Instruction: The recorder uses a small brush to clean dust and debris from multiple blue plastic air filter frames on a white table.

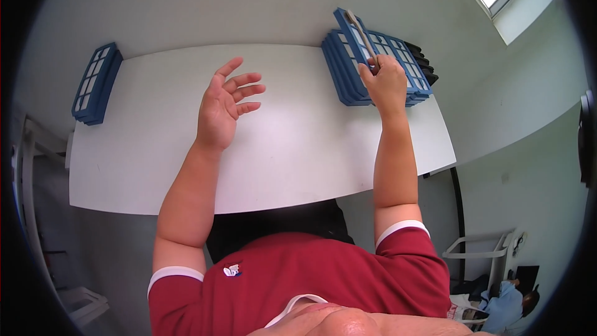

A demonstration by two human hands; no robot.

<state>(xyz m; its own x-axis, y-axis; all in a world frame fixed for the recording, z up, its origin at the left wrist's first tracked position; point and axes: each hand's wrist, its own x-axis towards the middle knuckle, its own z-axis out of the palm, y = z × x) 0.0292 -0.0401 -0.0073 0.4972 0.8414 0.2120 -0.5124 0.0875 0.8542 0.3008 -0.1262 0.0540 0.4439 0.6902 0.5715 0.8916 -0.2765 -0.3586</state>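
My right hand [388, 81] has its fingers closed on the near end of a slim blue-framed panel [343, 20], which looks like a filter with white cells. That panel is tilted, its far end raised above the stacks of similar blue-framed panels [339, 74] at the table's back right. A pale brownish edge runs along the panel's right side. My left hand [224, 106] is held over the middle of the table with fingers spread, holding nothing.
A smaller stack of blue-framed panels [96, 84] stands at the far left of the white table [280, 155]. Several black pieces [424, 65] lie beyond the right stacks. The wall [236, 6] rises behind the table. A white chair frame [476, 252] and bags [497, 305] are at the lower right.
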